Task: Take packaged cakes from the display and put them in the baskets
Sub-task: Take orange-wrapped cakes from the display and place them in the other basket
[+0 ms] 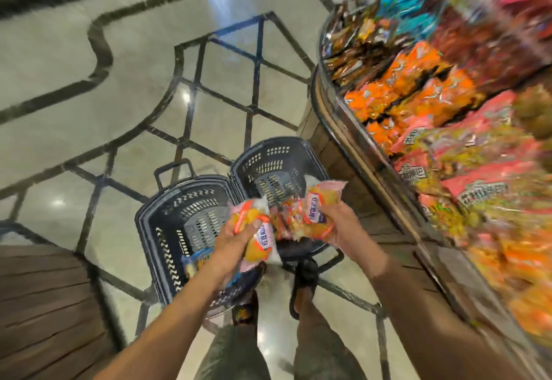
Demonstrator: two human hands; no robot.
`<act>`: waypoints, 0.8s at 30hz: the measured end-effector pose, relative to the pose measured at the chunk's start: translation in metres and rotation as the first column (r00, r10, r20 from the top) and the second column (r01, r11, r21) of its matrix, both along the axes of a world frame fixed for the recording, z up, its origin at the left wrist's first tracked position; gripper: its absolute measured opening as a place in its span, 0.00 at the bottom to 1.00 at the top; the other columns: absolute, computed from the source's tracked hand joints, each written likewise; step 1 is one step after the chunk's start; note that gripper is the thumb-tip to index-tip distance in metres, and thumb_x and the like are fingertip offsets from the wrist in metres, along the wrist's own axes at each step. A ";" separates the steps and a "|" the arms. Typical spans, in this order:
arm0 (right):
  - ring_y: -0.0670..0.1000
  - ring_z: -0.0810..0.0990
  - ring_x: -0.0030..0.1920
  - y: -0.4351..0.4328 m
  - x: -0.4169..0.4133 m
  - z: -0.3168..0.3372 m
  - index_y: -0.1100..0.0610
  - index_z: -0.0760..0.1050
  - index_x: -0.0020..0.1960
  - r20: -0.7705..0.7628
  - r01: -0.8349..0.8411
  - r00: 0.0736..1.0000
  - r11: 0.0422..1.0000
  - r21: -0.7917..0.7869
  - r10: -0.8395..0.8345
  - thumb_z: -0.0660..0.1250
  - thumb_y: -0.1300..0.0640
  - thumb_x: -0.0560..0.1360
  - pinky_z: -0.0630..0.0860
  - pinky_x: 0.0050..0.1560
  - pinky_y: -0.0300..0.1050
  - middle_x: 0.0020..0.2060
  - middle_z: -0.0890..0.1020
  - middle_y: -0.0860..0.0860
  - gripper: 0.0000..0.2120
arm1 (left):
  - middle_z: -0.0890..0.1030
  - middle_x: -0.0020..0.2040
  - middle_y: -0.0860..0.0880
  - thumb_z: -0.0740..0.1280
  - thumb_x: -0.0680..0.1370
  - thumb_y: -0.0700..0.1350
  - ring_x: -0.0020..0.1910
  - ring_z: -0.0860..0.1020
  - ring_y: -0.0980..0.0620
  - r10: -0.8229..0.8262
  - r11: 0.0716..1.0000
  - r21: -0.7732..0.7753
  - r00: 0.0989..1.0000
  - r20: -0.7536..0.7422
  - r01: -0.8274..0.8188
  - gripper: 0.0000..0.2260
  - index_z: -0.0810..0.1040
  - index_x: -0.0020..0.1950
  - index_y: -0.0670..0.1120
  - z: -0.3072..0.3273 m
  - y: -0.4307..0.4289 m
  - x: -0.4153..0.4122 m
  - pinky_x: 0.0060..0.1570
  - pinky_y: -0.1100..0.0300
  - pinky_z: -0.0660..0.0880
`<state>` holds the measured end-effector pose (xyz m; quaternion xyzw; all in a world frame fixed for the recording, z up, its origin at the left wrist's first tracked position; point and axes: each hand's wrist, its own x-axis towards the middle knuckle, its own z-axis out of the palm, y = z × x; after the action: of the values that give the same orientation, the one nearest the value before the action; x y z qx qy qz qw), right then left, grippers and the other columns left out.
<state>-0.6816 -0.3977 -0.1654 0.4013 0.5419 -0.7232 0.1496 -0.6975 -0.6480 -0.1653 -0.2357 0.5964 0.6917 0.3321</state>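
Two cake packs (259,231), gripped by left hand (236,239) and right hand (343,224) fingers, partly hide baskets (155,230); display (448,128) blurred.

Pale tile floor (143,59) w/ dark inlaid lines, above & left of left hand (236,239). Brown wood planks (44,305) well left of it. 2 trousered legs (322,346) below. Blurred orange snack packs (418,86) up-right of right hand (343,224).

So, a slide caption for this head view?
Left hand holds a packaged cake over the left basket, right hand a second cake over the right basket, by the display.
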 end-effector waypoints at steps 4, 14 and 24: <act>0.57 0.86 0.42 0.003 0.056 0.064 0.57 0.77 0.59 -0.091 0.202 0.974 0.976 -0.076 -0.209 0.68 0.63 0.74 0.84 0.44 0.62 0.45 0.86 0.57 0.13 | 0.88 0.49 0.48 0.71 0.80 0.42 0.43 0.87 0.52 -0.145 0.989 0.024 0.983 -0.113 0.148 0.16 0.77 0.68 0.46 0.046 0.005 0.015 0.36 0.58 0.82; 0.59 0.86 0.49 0.035 0.244 0.148 0.58 0.73 0.68 -0.168 0.543 0.824 0.839 -0.037 -0.541 0.63 0.62 0.81 0.83 0.43 0.57 0.57 0.84 0.61 0.16 | 0.87 0.55 0.44 0.72 0.79 0.48 0.53 0.86 0.42 -0.564 0.794 0.068 0.774 -0.286 0.604 0.17 0.77 0.67 0.53 0.111 0.097 0.083 0.57 0.41 0.82; 0.64 0.83 0.57 0.082 0.451 0.168 0.57 0.72 0.70 -0.186 0.740 0.661 0.673 0.002 -0.727 0.66 0.61 0.79 0.83 0.48 0.61 0.58 0.83 0.62 0.19 | 0.87 0.56 0.46 0.78 0.71 0.58 0.55 0.86 0.46 -0.736 0.551 0.121 0.549 -0.396 0.826 0.22 0.79 0.63 0.58 0.147 0.230 0.234 0.58 0.42 0.82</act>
<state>-0.2304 -0.3161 0.0022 0.5281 0.3726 -0.7317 -0.2166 -0.4639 -0.4178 -0.0187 0.2181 0.5712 0.5744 0.5442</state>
